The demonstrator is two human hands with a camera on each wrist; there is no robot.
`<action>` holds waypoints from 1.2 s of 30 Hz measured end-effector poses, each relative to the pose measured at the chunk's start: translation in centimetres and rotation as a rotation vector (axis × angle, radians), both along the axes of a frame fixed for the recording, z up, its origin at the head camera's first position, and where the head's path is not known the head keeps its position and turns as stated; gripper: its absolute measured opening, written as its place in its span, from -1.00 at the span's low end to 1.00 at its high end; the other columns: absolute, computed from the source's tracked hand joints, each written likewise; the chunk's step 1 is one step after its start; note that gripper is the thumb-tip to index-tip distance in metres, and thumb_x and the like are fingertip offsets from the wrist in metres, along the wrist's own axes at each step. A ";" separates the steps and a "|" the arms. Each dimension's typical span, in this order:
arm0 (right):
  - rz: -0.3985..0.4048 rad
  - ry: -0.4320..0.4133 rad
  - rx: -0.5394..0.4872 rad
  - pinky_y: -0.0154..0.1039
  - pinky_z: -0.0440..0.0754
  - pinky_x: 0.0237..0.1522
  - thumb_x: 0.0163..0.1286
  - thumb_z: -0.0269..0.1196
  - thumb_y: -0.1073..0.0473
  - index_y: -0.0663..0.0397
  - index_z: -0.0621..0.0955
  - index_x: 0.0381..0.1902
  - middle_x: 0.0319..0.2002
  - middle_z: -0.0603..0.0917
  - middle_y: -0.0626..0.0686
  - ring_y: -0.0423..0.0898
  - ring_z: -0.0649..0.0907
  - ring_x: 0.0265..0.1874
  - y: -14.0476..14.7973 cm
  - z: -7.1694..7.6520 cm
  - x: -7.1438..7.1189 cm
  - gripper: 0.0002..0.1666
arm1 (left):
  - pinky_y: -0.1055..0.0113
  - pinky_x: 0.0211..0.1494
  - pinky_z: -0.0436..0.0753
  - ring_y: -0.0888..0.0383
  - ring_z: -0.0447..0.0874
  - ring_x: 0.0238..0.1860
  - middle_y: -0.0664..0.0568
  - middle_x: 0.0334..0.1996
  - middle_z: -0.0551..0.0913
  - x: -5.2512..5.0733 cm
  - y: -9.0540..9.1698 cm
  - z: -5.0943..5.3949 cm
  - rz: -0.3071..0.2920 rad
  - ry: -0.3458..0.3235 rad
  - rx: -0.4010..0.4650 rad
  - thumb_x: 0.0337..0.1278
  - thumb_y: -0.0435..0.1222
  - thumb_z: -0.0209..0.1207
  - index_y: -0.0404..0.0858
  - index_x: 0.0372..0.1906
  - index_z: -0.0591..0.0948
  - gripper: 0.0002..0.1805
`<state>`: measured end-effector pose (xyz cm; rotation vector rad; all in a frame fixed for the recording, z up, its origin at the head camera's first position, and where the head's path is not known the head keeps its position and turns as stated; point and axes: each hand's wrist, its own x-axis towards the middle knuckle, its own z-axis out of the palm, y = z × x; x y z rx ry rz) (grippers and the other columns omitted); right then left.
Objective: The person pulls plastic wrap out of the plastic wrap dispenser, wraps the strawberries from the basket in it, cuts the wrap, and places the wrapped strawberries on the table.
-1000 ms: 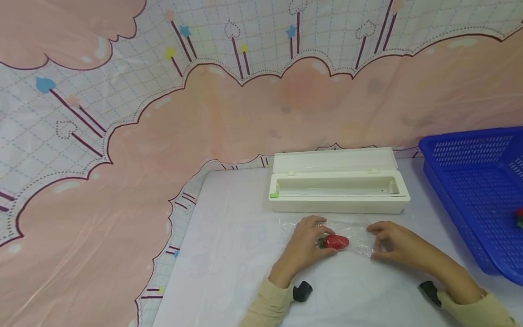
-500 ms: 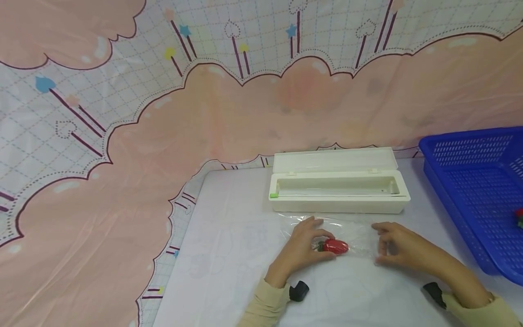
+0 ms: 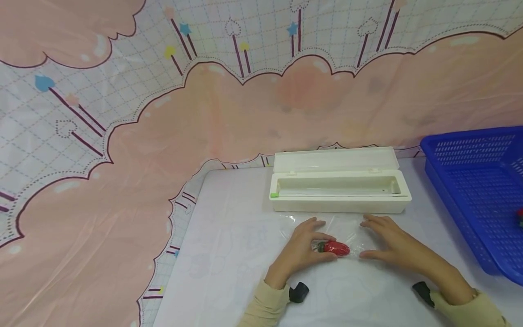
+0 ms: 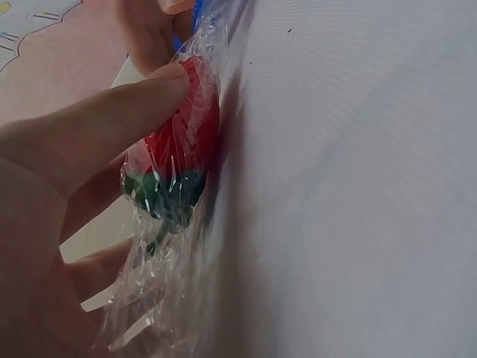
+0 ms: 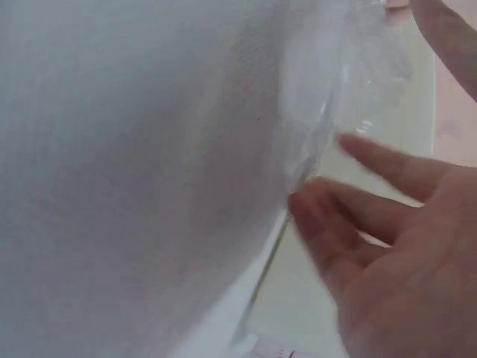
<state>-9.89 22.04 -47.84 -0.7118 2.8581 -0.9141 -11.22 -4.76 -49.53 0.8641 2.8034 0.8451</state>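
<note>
A red strawberry with a green leafy cap and stem lies on the white table, wrapped in clear plastic film. My left hand holds it at its stem end. In the left wrist view the thumb presses the red side of the strawberry, while the other fingers lie behind it. To the right, my right hand is at the film's right part, thumb and fingers spread apart. In the right wrist view its fingers are blurred beside the film; whether they touch it I cannot tell.
Behind the hands stands a long white wrap dispenser box with its lid raised and a green slider at its left. At right is a blue plastic basket, with a red and green item partly cut off.
My right hand first drew slightly right, then came back left, its thumb and fingers spreading from a pinch-like shape. The left hand and strawberry have hardly moved.
</note>
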 end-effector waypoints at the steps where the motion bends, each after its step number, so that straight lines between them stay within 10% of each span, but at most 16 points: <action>1: -0.004 -0.011 0.008 0.37 0.39 0.19 0.03 0.50 -0.25 0.33 0.53 0.18 0.31 0.39 0.44 0.37 0.37 0.26 0.0 -0.1 0.0 -0.04 | 0.05 0.52 0.20 0.00 0.21 0.50 0.03 0.35 0.47 0.0 0.0 0.0 0.002 -0.007 0.006 -0.04 0.05 0.45 0.04 -0.02 0.76 -0.58; 9: -0.025 -0.014 0.039 0.36 0.41 0.18 -0.09 0.54 -0.27 0.43 0.51 0.17 0.32 0.36 0.50 0.40 0.36 0.24 0.2 -0.5 0.0 0.07 | 0.05 0.53 0.19 0.02 0.18 0.51 0.05 0.37 0.45 0.2 -0.1 0.0 0.009 -0.027 0.011 -0.03 0.06 0.44 0.06 0.00 0.75 -0.57; 22: 0.066 0.165 0.013 0.03 0.65 0.01 0.17 0.47 0.12 0.06 0.70 -0.03 -0.05 0.68 -0.06 -0.01 0.65 -0.02 -3.4 1.1 1.0 -0.61 | 0.04 0.50 0.24 0.01 0.23 0.48 0.06 0.34 0.48 0.3 -0.3 -0.2 0.000 0.018 0.011 0.15 0.11 0.31 0.02 0.05 0.74 -0.57; 36: 0.079 0.223 0.005 -0.08 0.67 -0.05 0.15 0.47 0.17 -0.07 0.72 -0.04 -0.13 0.70 -0.17 -0.16 0.69 -0.11 -5.2 -0.3 1.3 -0.62 | 0.12 0.48 0.28 0.06 0.31 0.43 0.08 0.29 0.52 0.0 -0.3 -0.6 0.004 0.059 -0.050 0.37 0.08 0.10 -0.06 0.00 0.76 -0.59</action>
